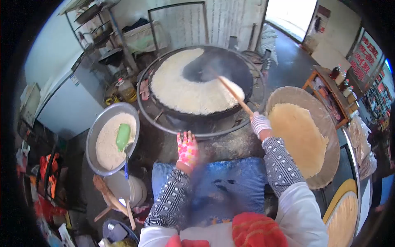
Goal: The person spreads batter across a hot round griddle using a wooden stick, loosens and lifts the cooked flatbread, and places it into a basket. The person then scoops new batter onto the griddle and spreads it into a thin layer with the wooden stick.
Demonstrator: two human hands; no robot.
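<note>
Batter [177, 92] lies on the griddle [230, 61], best spread by light, level strokes of the stick [236, 98] clamped in the right hand [260, 123], the left hand [188, 150] apart, open by the metal ring [210, 135].

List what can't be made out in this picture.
All in the head view:
- far end of the wooden stick: blurred, over the griddle
- palm of the left hand: turned down, out of sight
- floor of the metal basin: covered by the pale mixture
- labels on the bottles: too small
- wooden board: cut off by the bottom edge
</note>
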